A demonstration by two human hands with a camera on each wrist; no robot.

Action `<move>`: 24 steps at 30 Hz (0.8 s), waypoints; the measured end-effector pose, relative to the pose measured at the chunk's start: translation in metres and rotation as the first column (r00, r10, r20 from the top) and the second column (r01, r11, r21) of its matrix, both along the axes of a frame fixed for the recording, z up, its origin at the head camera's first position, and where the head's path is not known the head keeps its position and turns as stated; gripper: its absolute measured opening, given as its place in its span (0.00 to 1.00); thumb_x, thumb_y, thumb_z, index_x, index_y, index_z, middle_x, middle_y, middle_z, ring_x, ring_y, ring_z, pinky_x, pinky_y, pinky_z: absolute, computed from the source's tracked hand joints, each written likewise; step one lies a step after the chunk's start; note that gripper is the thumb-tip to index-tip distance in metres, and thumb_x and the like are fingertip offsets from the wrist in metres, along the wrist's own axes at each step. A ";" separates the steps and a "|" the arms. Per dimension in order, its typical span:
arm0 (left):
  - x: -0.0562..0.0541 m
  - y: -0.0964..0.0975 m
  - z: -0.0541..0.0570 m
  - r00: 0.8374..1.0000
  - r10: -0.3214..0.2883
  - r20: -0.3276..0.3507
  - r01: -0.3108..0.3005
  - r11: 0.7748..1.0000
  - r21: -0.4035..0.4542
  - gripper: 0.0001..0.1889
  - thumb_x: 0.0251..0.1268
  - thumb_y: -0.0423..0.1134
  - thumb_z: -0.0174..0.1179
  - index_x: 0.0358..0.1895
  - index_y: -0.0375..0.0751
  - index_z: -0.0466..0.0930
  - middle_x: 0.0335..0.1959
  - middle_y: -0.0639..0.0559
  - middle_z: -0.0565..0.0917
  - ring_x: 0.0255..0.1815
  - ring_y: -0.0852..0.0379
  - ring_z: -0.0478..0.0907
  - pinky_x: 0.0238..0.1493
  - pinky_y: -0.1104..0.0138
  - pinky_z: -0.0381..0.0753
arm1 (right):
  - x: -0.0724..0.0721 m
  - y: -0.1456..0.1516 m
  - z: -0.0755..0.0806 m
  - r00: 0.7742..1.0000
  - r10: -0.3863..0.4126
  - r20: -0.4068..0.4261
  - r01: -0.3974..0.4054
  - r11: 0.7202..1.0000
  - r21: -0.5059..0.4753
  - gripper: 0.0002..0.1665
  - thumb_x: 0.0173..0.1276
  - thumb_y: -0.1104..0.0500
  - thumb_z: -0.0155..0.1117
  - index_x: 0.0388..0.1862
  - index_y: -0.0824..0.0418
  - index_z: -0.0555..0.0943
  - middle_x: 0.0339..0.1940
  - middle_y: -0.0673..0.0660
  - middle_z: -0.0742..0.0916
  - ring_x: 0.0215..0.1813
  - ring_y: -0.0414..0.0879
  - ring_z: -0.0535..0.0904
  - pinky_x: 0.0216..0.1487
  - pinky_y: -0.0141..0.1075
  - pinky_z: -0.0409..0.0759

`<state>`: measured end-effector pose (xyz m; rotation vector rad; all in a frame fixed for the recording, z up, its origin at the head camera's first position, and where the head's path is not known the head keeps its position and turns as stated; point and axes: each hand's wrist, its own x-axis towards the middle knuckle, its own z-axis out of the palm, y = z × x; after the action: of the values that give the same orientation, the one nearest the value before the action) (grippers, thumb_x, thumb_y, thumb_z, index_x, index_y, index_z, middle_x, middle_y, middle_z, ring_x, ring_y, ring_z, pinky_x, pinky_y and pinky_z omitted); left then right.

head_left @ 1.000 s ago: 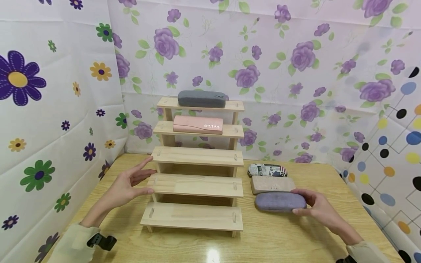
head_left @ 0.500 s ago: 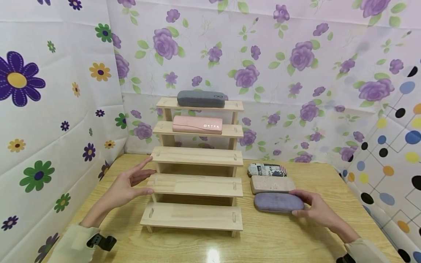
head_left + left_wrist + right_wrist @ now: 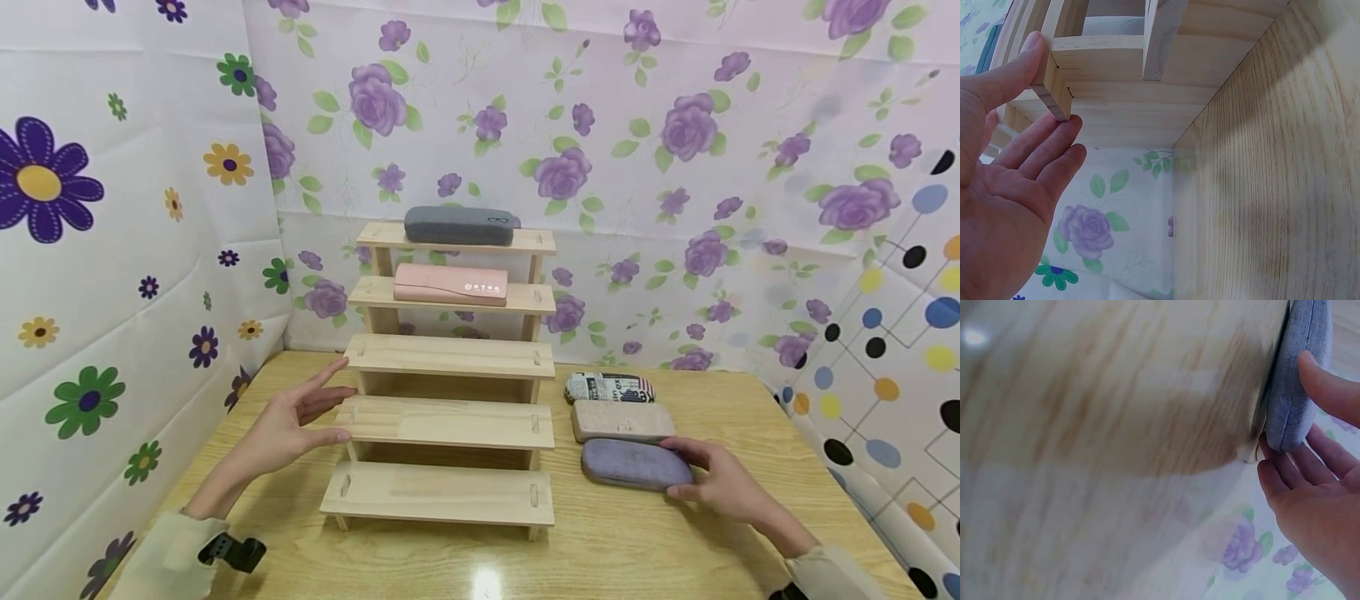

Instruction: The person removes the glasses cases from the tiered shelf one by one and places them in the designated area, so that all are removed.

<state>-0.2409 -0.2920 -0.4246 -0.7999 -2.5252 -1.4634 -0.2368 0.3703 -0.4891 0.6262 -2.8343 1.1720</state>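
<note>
A tiered wooden display rack (image 3: pixel 450 496) stands on the table, left of centre. My left hand (image 3: pixel 281 425) pinches the left end of one of its shelf boards (image 3: pixel 1054 94). The thumb lies on one side, the fingers on the other. At the right, a purple-grey glasses case (image 3: pixel 626 463) lies slightly turned on the table. My right hand (image 3: pixel 723 483) holds its right end. In the right wrist view the thumb presses one side of the case (image 3: pixel 1297 381), and the fingers reach round the other. A dark grey glasses case (image 3: pixel 459 226) and a pink one (image 3: pixel 450 284) sit on the top two shelves.
Behind the purple-grey case lie a beige case (image 3: pixel 622 420) and a newsprint-patterned case (image 3: pixel 609 387), close together. The wooden table (image 3: pixel 645 550) is bounded by floral cloth (image 3: pixel 450 100) at the back and patterned cloths at both sides.
The right end of the purple-grey glasses case has swung a little towards me, and my right hand has shifted slightly with it. My left hand has stayed on the rack.
</note>
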 end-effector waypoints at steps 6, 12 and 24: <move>-0.001 0.000 0.000 1.000 0.002 0.007 -0.002 1.000 0.000 0.54 0.62 0.34 0.78 0.87 0.56 0.54 0.68 0.37 0.80 0.69 0.41 0.77 0.68 0.67 0.75 | 0.003 0.004 0.000 0.998 -0.061 -0.003 0.061 0.998 -0.016 0.38 0.54 0.60 0.88 0.63 0.67 0.83 0.61 0.64 0.86 0.59 0.54 0.82 0.62 0.50 0.83; 0.000 0.000 0.000 1.000 -0.007 -0.001 0.007 1.000 0.009 0.53 0.62 0.32 0.77 0.87 0.54 0.54 0.68 0.36 0.80 0.69 0.39 0.77 0.67 0.69 0.75 | 0.003 0.004 -0.001 0.996 -0.090 -0.003 0.090 0.996 -0.030 0.35 0.55 0.62 0.87 0.61 0.68 0.84 0.60 0.64 0.86 0.55 0.52 0.82 0.60 0.50 0.84; 0.001 0.001 0.002 1.000 0.003 0.013 -0.003 1.000 0.003 0.54 0.62 0.33 0.78 0.87 0.55 0.54 0.68 0.36 0.80 0.69 0.40 0.77 0.68 0.66 0.75 | 0.001 0.001 0.001 0.993 -0.112 0.039 0.114 0.992 -0.054 0.35 0.56 0.63 0.86 0.63 0.68 0.83 0.62 0.66 0.85 0.61 0.62 0.81 0.62 0.53 0.83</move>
<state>-0.2400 -0.2909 -0.4230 -0.7883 -2.5318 -1.4760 -0.2358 0.3717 -0.4883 0.4398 -2.8122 1.2502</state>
